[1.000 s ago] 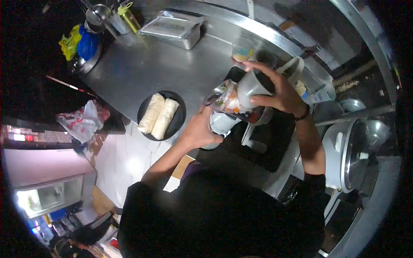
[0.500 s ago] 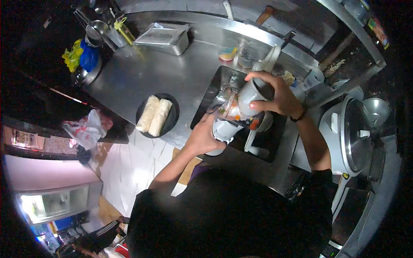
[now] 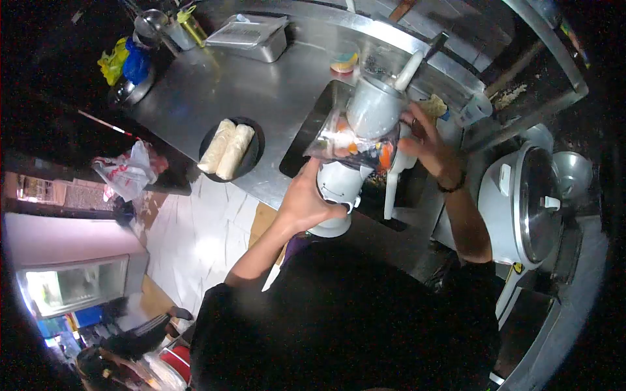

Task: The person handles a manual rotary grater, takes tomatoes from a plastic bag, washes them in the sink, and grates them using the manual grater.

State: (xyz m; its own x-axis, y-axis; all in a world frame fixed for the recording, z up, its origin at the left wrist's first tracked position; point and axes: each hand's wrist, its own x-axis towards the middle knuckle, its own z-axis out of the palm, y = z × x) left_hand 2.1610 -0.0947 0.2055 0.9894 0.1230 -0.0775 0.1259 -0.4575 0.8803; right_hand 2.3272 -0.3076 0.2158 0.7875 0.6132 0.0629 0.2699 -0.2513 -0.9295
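Note:
My left hand [image 3: 305, 203] is wrapped round the white body of what looks like a hand-crank grater [image 3: 339, 184]. Its middle part is clear, with orange, white and dark patches I cannot make out. On top, a pale grey cup-shaped piece [image 3: 375, 107] leans to the right. My right hand [image 3: 430, 146] is just right of this piece, fingers apart, holding nothing. A white crank-like handle [image 3: 391, 194] hangs below it. Behind the grater lies a dark rectangular tray or basin [image 3: 306, 140], partly covered.
Two rolled wraps [image 3: 226, 150] lie on a dark round plate [image 3: 251, 156] at the counter's edge. A lidded steel pan [image 3: 251, 39] stands at the back. Small tubs [image 3: 344, 63] line the rear. A large white cooker [image 3: 508, 208] is at right.
My right hand has let go of the cup-shaped piece and moved slightly right. The grater is more upright, still in my left hand. The camera view has shifted a little.

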